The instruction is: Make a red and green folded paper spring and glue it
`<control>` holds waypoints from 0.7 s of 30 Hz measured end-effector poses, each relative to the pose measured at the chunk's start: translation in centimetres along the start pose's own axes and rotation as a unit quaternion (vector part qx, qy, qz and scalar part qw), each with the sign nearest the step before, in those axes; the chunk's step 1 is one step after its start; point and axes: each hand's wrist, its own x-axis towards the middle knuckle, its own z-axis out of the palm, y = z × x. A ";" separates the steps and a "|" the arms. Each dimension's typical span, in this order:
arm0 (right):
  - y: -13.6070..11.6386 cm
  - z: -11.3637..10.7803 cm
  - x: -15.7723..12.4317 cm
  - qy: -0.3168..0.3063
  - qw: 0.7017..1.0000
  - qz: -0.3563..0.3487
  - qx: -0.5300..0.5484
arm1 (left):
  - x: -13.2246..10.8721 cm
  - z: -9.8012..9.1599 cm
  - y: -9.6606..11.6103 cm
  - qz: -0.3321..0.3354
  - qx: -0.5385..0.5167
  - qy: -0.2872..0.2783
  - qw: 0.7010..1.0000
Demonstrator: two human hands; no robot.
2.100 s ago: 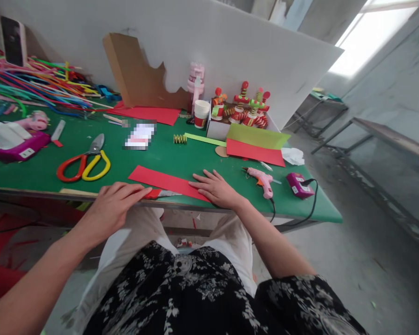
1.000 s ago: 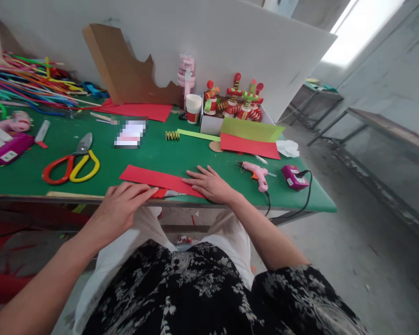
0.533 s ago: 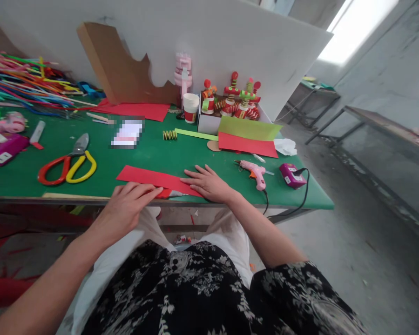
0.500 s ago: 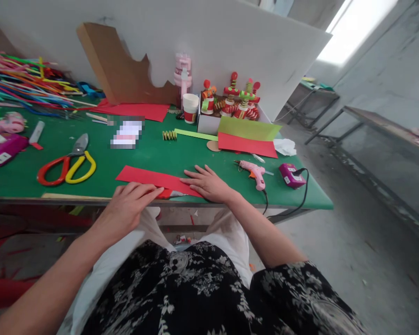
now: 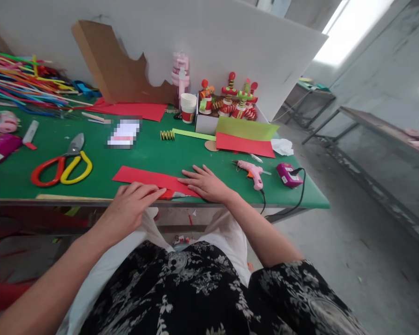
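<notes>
A strip of red paper (image 5: 143, 176) lies along the front edge of the green table. My left hand (image 5: 131, 204) is closed at its near edge, thumb and fingers on a red-handled knife (image 5: 167, 194). The knife's grey blade points right, along the paper's near edge; most of the handle is under my fingers. My right hand (image 5: 207, 184) lies flat on the strip's right end, fingers spread, pressing it to the table.
Scissors (image 5: 70, 160) lie left; a pink glue gun (image 5: 250, 172) and purple power box (image 5: 288, 175) are right. Behind are folded red paper (image 5: 244, 145), a green strip (image 5: 193, 134), paper cups (image 5: 188, 108) and a box (image 5: 206, 124) of paper figures. Pipe cleaners (image 5: 24, 88) pile up far left.
The view has shifted slightly, so everything sits a little further left. Both hands keep their places on the red paper, and the knife shows barely any movement.
</notes>
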 end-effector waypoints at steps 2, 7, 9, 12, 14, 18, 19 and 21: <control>-0.1 0.0 0.2 -0.003 1.000 0.004 0.002 | -0.2 0.0 -0.2 -0.003 0.004 -0.002 1.000; -0.6 0.2 2.4 0.000 1.000 0.024 0.015 | -0.7 -0.3 -1.8 -0.024 0.014 0.004 1.000; -0.5 0.1 3.2 0.006 0.999 0.025 0.032 | -0.8 -0.3 -2.5 -0.030 0.017 0.008 0.999; 0.4 -0.2 3.0 0.022 0.996 0.036 0.075 | -1.0 -0.3 -3.0 -0.033 0.013 0.010 0.999; 1.1 -0.4 2.0 0.039 0.993 0.050 0.095 | -1.1 -0.3 -3.0 -0.032 0.008 0.011 0.999; 1.6 -0.3 -0.1 0.029 0.996 0.042 0.074 | -1.2 -0.3 -2.5 -0.033 0.008 0.012 0.999; 1.5 -0.3 -0.4 0.023 0.997 0.039 0.062 | -1.1 -0.3 -2.4 -0.036 0.009 0.014 0.999; 1.3 -0.1 -0.6 0.017 0.998 0.038 0.041 | -0.9 -0.4 -2.0 -0.038 0.010 0.016 0.999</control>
